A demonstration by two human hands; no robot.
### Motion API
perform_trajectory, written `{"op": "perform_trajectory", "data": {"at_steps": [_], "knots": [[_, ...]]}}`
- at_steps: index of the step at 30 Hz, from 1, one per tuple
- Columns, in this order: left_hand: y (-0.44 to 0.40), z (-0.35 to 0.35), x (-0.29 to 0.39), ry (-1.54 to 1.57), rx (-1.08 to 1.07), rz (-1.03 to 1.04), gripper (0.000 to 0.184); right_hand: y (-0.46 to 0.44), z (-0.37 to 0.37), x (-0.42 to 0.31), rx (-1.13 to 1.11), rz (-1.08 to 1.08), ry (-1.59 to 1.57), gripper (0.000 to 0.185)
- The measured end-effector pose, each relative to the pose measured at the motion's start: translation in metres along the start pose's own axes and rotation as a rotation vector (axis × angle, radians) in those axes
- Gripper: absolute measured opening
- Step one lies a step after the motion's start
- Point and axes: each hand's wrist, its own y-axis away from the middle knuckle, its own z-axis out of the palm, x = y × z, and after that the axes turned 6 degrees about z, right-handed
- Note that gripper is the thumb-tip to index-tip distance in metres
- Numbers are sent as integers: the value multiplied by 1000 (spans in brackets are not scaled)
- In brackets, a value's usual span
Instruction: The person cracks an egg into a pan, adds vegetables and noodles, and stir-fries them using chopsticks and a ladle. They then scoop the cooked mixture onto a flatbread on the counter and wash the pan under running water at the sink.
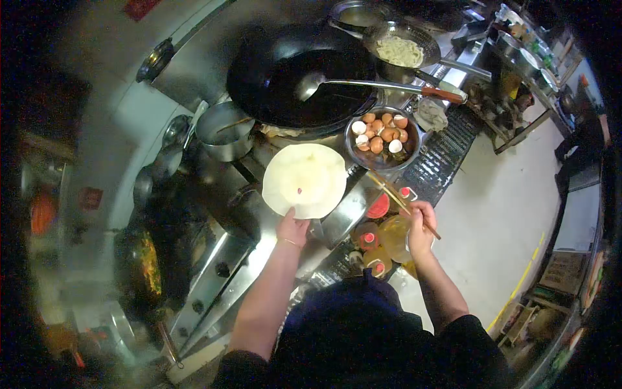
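Observation:
My left hand [293, 228] grips the near rim of a pale plate [304, 178], thumb on top. A small reddish speck and a faint smear show on the plate. In my right hand [421, 227] is a pair of chopsticks [395, 196], pointing up and left toward a metal bowl [381, 165]. Cracked brown eggshells [376, 144] fill much of that bowl. Behind the plate sits a large black wok [253, 84], with a long-handled ladle [310, 85] lying across it.
Left of the plate stands a metal pot [225, 150]. Pale strips of food [400, 51] lie in a strainer [427, 50] at the back. Oil jugs with red caps [376, 264] stand low near my right arm. Another wok [144, 262] holds food at far left.

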Motion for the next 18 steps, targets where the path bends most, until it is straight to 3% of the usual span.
{"op": "perform_trajectory", "data": {"at_steps": [3,5,6,7,9,15,18], "knots": [[27,11,16,-148,-11,145,35,-5,3,18,-46,-129,132,9],[40,-18,27,-269,-66,225,40,-6,21,18,-106,-254,252,9],[55,-20,37,-327,-89,267,42,-13,31,-7,-258,-304,307,14],[72,-20,43,-89,-59,191,43,-21,43,8,-331,-391,308,16],[101,-37,55,-19,-3,185,43,-32,71,28,-453,-478,410,18],[170,-62,78,38,37,205,45,-74,104,73,-822,-796,694,18],[189,-62,80,24,89,190,46,-82,102,71,-955,-816,847,20]]}}
